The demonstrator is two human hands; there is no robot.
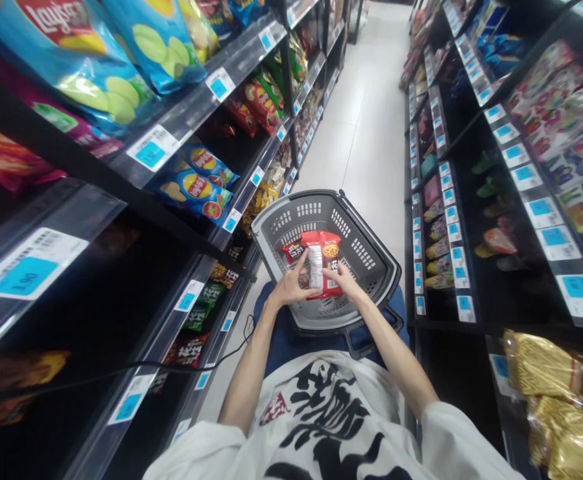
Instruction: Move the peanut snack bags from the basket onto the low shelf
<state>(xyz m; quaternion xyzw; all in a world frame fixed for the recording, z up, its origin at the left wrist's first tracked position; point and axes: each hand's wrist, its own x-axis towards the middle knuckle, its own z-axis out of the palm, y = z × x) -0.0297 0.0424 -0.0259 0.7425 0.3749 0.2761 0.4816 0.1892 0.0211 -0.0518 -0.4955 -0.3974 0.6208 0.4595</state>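
Observation:
A red snack bag [327, 248] with a white printed panel is held over the grey shopping basket [371, 227]. On its left side my left hand [295, 285] grips it, the index finger stretched up along the bag. My right hand [345, 281] holds the right edge, thumb lying across the front. Inside the basket, partly hidden behind the held bag and my left hand, lies another red bag [292, 251]. The basket rests at my lap, its black handle [366, 343] folded toward me.
Shelves with price tags line both sides of a narrow aisle. Blue chip bags [196, 190] and small peanut-like snack bags [191, 348] fill parts of the left shelves. Gold packages [566, 413] sit low on the right. A black cable [171, 365] crosses at left. Pale floor [366, 127] runs ahead.

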